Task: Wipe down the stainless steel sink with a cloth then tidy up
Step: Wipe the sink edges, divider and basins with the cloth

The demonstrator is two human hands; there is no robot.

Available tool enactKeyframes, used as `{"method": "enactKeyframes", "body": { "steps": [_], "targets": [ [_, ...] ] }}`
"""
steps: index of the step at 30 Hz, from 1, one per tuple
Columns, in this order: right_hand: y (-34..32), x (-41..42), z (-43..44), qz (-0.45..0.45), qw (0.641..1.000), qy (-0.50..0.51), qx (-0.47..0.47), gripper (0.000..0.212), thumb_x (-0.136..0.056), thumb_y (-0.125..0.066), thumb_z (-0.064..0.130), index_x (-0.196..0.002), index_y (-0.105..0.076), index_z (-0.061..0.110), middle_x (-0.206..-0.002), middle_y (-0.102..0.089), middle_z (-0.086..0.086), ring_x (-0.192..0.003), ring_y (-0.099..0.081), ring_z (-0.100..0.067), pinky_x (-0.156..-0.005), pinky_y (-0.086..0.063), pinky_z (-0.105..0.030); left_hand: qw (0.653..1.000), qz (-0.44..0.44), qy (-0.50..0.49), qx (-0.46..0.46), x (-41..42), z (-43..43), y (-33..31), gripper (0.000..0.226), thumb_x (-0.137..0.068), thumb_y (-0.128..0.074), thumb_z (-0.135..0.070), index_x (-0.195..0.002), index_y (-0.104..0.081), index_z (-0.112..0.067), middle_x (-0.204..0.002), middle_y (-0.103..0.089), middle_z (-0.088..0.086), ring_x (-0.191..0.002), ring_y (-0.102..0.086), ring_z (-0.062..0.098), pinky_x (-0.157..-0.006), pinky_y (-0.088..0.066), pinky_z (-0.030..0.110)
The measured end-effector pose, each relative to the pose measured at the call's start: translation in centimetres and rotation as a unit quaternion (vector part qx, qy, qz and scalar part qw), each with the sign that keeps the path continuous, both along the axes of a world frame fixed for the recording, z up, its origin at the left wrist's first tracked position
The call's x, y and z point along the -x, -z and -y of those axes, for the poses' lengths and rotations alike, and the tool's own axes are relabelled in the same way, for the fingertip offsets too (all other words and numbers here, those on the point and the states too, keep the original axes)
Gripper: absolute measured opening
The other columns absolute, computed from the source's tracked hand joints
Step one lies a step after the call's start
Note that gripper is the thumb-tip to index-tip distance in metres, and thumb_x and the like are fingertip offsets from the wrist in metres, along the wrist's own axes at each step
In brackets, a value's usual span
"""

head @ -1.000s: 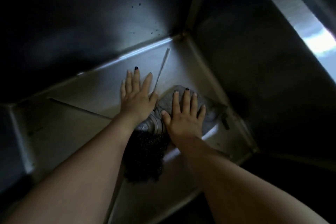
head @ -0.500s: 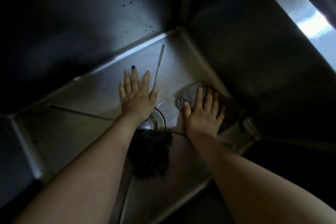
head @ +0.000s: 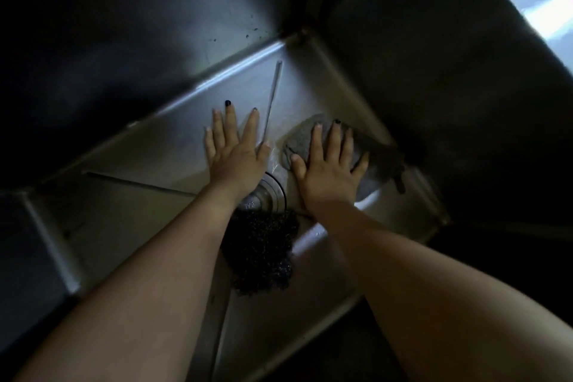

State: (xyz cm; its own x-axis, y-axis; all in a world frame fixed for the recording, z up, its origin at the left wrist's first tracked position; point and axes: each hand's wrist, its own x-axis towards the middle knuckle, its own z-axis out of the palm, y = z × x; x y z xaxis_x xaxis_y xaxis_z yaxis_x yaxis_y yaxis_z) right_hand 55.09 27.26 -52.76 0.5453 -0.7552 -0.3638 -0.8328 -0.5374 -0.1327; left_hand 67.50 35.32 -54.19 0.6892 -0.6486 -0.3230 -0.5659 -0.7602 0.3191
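Note:
I look down into a deep stainless steel sink (head: 161,149) in dim light. My right hand (head: 328,170) lies flat, fingers spread, pressing a grey cloth (head: 302,136) onto the sink floor just right of the drain (head: 269,192). The cloth's far end trails toward the right wall. My left hand (head: 235,155) rests flat and open on the bare floor just left of the drain, holding nothing. A dark scouring pad (head: 260,254) lies between my forearms, below the drain.
Steep steel walls rise on every side; the back wall (head: 217,9) carries several dark specks. Pressed creases run across the floor toward the drain. A bright strip of the sink rim (head: 539,9) shows at the top right.
My right hand slid the cloth from beside the drain toward the right wall, then partly back toward the drain. The left hand has stayed planted in place.

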Motion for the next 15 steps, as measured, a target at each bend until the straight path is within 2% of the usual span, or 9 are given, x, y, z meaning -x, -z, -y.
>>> {"method": "enactKeyframes", "body": {
  "steps": [4, 8, 15],
  "targets": [
    [0.2, 0.2, 2.2, 0.014, 1.0, -0.015, 0.016, 0.063, -0.096, -0.026, 0.051, -0.149, 0.001, 0.031, -0.158, 0.005, -0.001, -0.144, 0.01, -0.021, -0.112, 0.005, -0.054, 1.0, -0.012, -0.002, 0.006, -0.1, -0.1, 0.1, 0.061, -0.094, -0.034, -0.047, -0.147, -0.006, -0.036, -0.155, 0.016, 0.005, -0.141, 0.021, 0.022, -0.111, 0.014, 0.039],
    [-0.1, 2.0, 1.9, -0.006, 1.0, 0.012, 0.025, 0.063, -0.096, -0.024, 0.052, -0.149, 0.003, 0.03, -0.158, 0.005, 0.0, -0.145, 0.01, -0.019, -0.114, 0.002, -0.051, 1.0, -0.014, -0.005, 0.018, -0.1, -0.1, -0.1, 0.061, -0.093, -0.036, -0.045, -0.147, -0.009, -0.035, -0.156, 0.015, 0.005, -0.141, 0.021, 0.022, -0.111, 0.014, 0.038],
    [-1.2, 2.4, -0.3, -0.058, 0.998, -0.002, -0.009, 0.067, -0.096, -0.02, 0.054, -0.148, 0.008, 0.024, -0.157, 0.012, -0.005, -0.144, 0.014, -0.025, -0.112, -0.002, -0.056, 0.999, -0.013, -0.01, 0.028, 0.0, 0.0, -0.3, 0.062, -0.093, -0.037, -0.045, -0.147, -0.008, -0.034, -0.155, 0.016, 0.005, -0.141, 0.021, 0.022, -0.112, 0.013, 0.038]
  ]
}}
